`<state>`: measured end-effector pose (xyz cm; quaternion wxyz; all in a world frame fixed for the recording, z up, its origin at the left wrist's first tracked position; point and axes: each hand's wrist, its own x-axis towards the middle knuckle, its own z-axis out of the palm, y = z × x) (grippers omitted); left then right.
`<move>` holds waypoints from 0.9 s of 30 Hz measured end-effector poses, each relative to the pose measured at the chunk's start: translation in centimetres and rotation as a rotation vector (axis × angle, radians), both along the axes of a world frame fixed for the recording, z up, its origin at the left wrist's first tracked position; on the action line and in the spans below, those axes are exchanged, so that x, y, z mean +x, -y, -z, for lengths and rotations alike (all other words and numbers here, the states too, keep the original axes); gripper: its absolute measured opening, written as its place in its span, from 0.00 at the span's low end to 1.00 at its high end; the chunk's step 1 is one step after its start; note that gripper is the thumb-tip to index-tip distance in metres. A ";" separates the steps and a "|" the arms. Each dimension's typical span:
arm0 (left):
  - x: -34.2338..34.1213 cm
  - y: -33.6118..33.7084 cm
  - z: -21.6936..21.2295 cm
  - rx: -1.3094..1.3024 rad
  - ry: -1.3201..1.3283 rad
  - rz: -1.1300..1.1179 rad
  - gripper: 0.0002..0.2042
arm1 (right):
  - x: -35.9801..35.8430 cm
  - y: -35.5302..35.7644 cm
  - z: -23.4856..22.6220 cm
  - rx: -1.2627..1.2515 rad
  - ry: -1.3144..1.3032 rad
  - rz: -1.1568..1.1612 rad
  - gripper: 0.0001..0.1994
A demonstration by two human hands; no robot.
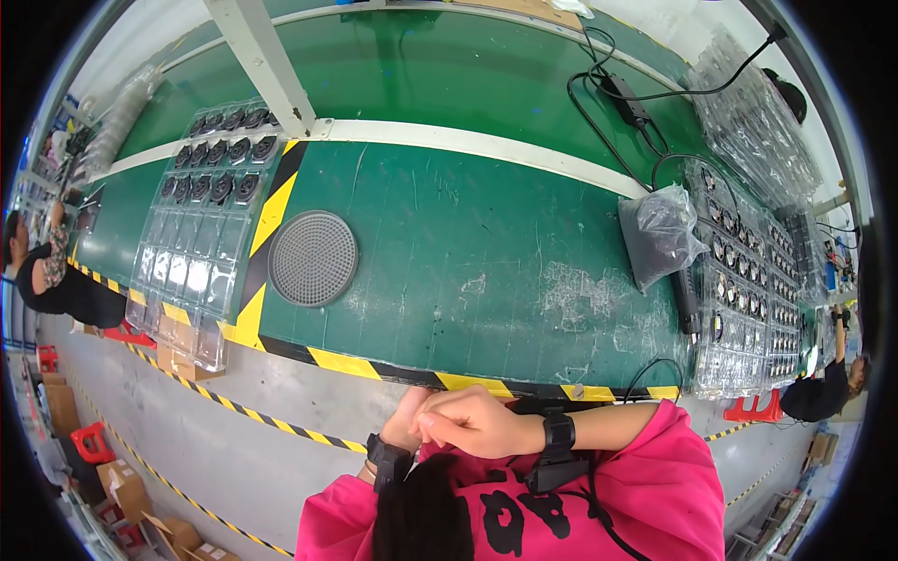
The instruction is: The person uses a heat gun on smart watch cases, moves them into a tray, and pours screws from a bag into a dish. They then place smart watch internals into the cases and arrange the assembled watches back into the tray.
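Observation:
My right hand (477, 421) lies across my left hand (405, 421) close to my body, just off the table's front edge. Curled fingers of the right hand rest against the left hand or wrist; whether they pinch anything is hidden. Most of the left hand's fingers are covered. Each wrist wears a black strapped device, the left one (388, 460) and the right one (558, 435). Nearest on the green table (449, 252) is a grey round ridged dish (313, 258), left of centre.
A clear compartment tray (187, 271) at left holds round black watch-like pieces (222, 189). At right stand a bag of grey material (659, 234), a black stick-shaped tool (687, 301) and filled clear trays (748, 280). A white post (262, 65) rises behind. Other people are at both sides.

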<state>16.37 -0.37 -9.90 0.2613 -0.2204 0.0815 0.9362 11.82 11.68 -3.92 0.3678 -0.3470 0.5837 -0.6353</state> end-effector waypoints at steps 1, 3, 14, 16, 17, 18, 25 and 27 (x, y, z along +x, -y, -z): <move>-0.2 0.0 -0.4 -0.017 0.022 0.009 0.27 | -0.4 0.3 -0.2 0.000 -0.001 -0.001 0.14; -0.5 0.1 -1.2 -0.052 0.070 0.021 0.28 | -2.2 1.6 -1.0 -0.239 -0.095 0.110 0.15; 0.9 2.4 3.3 0.447 -0.103 -0.043 0.28 | -5.1 4.0 -0.4 -0.018 -0.003 0.132 0.20; 2.0 2.1 3.7 0.634 -0.211 -0.126 0.27 | -3.5 3.0 -0.7 0.007 -0.004 0.082 0.20; 2.3 1.9 3.7 0.818 -0.317 -0.211 0.25 | -2.7 2.5 -0.9 -0.045 -0.050 0.054 0.19; 2.2 1.8 3.6 0.818 -0.316 -0.211 0.25 | -2.0 2.0 -0.9 -0.097 -0.095 0.025 0.18; 1.1 0.9 -2.2 -0.664 -0.159 0.023 0.23 | -0.7 0.4 0.4 -0.047 -0.089 -0.113 0.17; 1.8 1.0 -1.9 -0.518 -0.042 0.028 0.23 | -1.8 0.5 -0.9 -0.107 -0.064 -0.121 0.16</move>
